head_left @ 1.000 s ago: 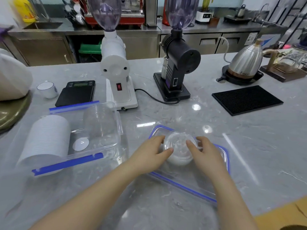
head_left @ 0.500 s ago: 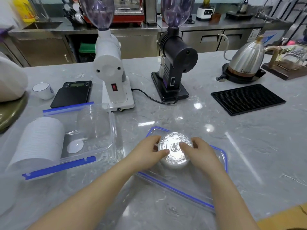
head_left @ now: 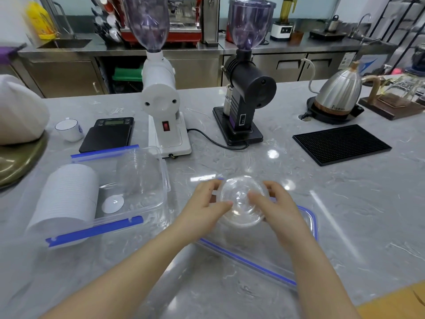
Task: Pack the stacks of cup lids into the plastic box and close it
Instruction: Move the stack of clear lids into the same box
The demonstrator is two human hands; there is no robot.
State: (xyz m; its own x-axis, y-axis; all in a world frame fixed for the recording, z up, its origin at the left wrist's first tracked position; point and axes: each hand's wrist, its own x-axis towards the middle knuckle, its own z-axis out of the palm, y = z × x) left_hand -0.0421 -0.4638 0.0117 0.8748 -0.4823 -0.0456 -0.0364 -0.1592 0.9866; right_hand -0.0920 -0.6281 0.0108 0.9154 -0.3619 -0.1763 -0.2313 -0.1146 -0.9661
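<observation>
A stack of clear cup lids [head_left: 241, 201] is held between my left hand [head_left: 204, 203] and my right hand [head_left: 276, 206], lifted a little above the box lid [head_left: 276, 256], which lies flat with a blue rim. To the left stands the clear plastic box [head_left: 158, 171] with blue clips. A stack of white cup lids [head_left: 69, 194] lies on its side in the box's left end. A second clear stack [head_left: 138, 173] lies in its right end. One loose white lid [head_left: 112, 204] rests flat on the box floor.
Behind the box stand a black scale [head_left: 108, 134], a white grinder [head_left: 161, 107] and a black grinder [head_left: 246, 95] with its cord across the counter. A black mat [head_left: 340, 143] and a kettle [head_left: 338, 93] are at the right. A small white cup [head_left: 69, 130] sits far left.
Both hands have lifted the clear lid stack off the box lid and carried it slightly up and away from me, tilting its top toward me.
</observation>
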